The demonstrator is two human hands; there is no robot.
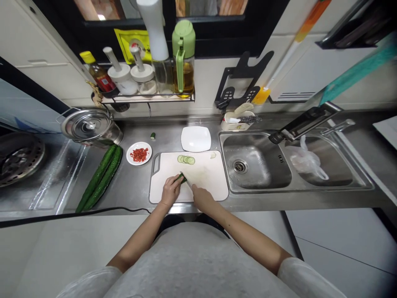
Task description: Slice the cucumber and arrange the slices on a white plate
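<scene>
My left hand [170, 191] is closed on a short piece of cucumber [182, 178], pressing it to the white cutting board [161, 182]. My right hand [201, 197] grips a knife [188, 183] whose blade meets the right side of that piece; the handle is hidden in my fist. A row of overlapping cucumber slices [187, 159] lies near the board's far edge. One more pale slice [213, 155] rests by the far right corner. Just beyond the board stands a white square plate [196, 139].
Left of the board are a small plate [129, 157] of chopped red pieces, two whole cucumbers [102, 178], a cucumber end [153, 135] and a lidded steel pot [89, 126]. A double sink [257, 165] adjoins on the right. Bottles and jars fill a wall rack [155, 97].
</scene>
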